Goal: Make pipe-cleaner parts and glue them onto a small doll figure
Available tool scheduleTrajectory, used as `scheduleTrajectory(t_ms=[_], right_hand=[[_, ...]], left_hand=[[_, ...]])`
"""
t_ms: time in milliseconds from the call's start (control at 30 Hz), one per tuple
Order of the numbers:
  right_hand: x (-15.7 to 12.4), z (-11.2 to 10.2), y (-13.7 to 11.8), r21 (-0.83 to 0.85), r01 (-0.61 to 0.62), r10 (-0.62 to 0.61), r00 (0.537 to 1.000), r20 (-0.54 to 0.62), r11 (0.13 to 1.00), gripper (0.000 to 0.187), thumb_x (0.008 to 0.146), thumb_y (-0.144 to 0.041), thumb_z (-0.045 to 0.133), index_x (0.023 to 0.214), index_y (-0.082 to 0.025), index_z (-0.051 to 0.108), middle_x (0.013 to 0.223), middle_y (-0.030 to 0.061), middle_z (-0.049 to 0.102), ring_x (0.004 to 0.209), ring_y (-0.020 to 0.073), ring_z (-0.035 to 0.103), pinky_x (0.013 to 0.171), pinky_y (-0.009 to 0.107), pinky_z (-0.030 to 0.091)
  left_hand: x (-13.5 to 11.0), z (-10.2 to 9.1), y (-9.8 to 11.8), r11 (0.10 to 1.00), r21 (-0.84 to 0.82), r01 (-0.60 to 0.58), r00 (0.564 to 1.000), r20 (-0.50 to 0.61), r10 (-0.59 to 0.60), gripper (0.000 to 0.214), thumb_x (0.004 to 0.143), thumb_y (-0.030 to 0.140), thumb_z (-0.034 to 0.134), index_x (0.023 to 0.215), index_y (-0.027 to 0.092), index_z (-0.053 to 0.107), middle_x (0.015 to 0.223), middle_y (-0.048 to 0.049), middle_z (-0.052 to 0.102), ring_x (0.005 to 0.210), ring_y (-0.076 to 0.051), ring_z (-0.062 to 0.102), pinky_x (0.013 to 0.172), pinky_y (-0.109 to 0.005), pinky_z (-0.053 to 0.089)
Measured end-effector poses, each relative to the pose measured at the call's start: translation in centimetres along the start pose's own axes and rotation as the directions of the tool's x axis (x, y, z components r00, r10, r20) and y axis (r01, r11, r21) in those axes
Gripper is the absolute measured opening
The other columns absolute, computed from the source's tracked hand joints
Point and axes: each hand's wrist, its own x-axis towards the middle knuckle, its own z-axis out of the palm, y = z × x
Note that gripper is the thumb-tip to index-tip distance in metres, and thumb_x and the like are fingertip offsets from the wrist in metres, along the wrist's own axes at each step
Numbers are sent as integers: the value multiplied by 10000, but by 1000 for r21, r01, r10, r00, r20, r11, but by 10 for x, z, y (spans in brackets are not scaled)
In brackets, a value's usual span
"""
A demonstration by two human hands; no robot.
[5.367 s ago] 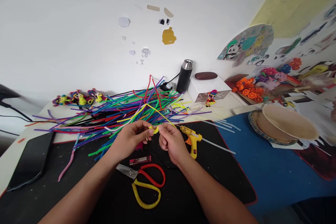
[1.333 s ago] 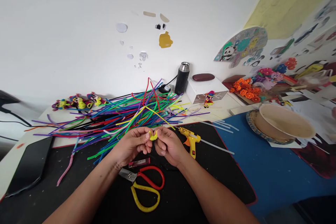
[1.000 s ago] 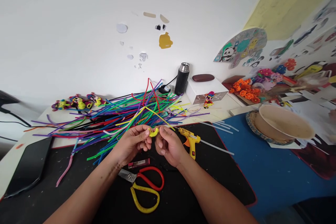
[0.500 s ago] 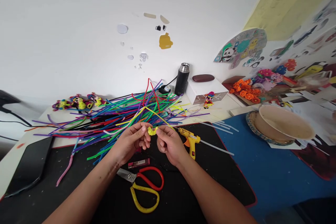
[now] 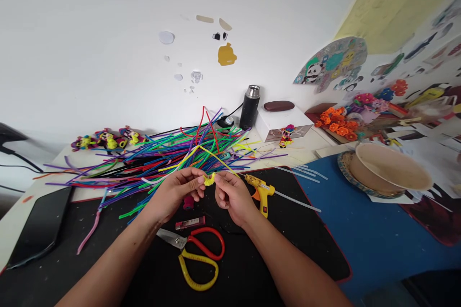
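Observation:
A short coiled piece of yellow pipe cleaner (image 5: pixel 209 181), bent into a curve, is stretched between my two hands. My left hand (image 5: pixel 180 188) pinches one end between thumb and forefinger. At the other end, my right hand (image 5: pixel 232 195) has the same kind of pinch. Below the hands, scissors (image 5: pixel 200 256) with one red and one yellow handle rest on the black mat (image 5: pixel 248 268), beside a pink lighter (image 5: pixel 190 223). A small magenta fuzzy piece (image 5: pixel 188 202) lies partly hidden under my left hand. Just right of my right hand is a yellow glue gun (image 5: pixel 264 193).
Loose pipe cleaners (image 5: pixel 173 148) in many colours spread behind the hands. A black phone (image 5: pixel 41 228) lies left. Farther back stand a black bottle (image 5: pixel 249 108), a white box (image 5: pixel 273 124) and a small fuzzy doll (image 5: pixel 287 135). A bowl (image 5: pixel 389 168) is on the right.
The left thumb and fingers have shifted slightly on the yellow coil, and the coil has tilted a little. More of the magenta piece shows below the left hand.

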Motion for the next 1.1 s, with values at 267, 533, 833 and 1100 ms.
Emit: scheduleTrajectory(t_ms=[267, 533, 833, 1100], right_hand=[[0, 2, -1, -2, 8, -8, 1000, 8, 1000, 394, 799, -509, 836, 883, -177, 641, 505, -88, 513, 365, 55, 371, 379, 199, 160], [-1, 2, 1, -13, 1, -1, 1000, -4, 1000, 376, 768, -478, 854, 892, -183, 657, 494, -93, 515, 365, 57, 364, 370, 193, 171], [0, 1, 3, -32, 5, -6, 1000, -14, 999, 369, 792, -483, 841, 859, -181, 639, 498, -92, 505, 364, 55, 366, 374, 194, 170], [-2, 4, 0, -69, 22, -23, 1000, -14, 997, 406, 801, -528, 828, 892, -186, 628, 519, -88, 519, 373, 54, 361, 376, 192, 180]], left_hand=[[1, -1, 2, 995, -103, 2, 999, -34, -6, 401, 679, 431, 958, 890, 143, 773, 698, -21, 715, 565, -129, 662, 509, -202, 503], [1, 1, -3, 997, -75, -14, 999, -35, 11, 378, 700, 425, 943, 898, 146, 782, 698, -26, 715, 579, -127, 648, 520, -199, 507], [1, 0, -4, 998, -57, -32, 999, -26, 31, 328, 744, 404, 909, 890, 145, 770, 689, -29, 709, 578, -132, 637, 535, -210, 511], [1, -1, -6, 999, -42, -18, 1000, -21, 17, 343, 741, 425, 910, 880, 148, 763, 690, -29, 713, 583, -135, 644, 529, -212, 504]])
